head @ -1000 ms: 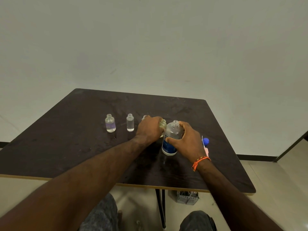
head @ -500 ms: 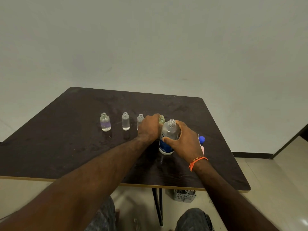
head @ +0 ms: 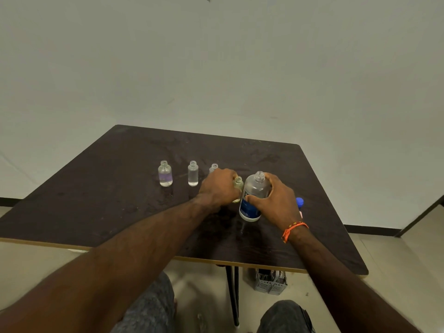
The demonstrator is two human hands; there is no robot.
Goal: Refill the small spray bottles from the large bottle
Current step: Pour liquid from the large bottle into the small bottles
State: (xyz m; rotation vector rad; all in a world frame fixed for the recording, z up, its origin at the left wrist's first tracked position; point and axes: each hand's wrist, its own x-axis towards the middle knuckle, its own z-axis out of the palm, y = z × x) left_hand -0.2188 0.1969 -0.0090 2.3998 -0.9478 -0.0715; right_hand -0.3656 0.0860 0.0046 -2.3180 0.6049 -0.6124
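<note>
Refilling seems midway: right hand [head: 276, 200] grips large bottle [head: 253, 197]; left hand [head: 219, 187] holds greenish small bottle [head: 237, 188] at its 9 o'clock.

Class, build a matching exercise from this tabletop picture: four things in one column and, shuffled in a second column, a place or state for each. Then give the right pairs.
Things
1. large bottle
2. blue cap
3. purple-labelled small bottle
4. greenish small bottle

Places or states
A. leftmost in the row, standing free, uncapped
B. held by the left hand, beside the large bottle
C. on the table behind the right wrist
D. upright and uncapped, in the grip of the right hand

Pairs: 1-D, 2-C, 3-A, 4-B
</note>
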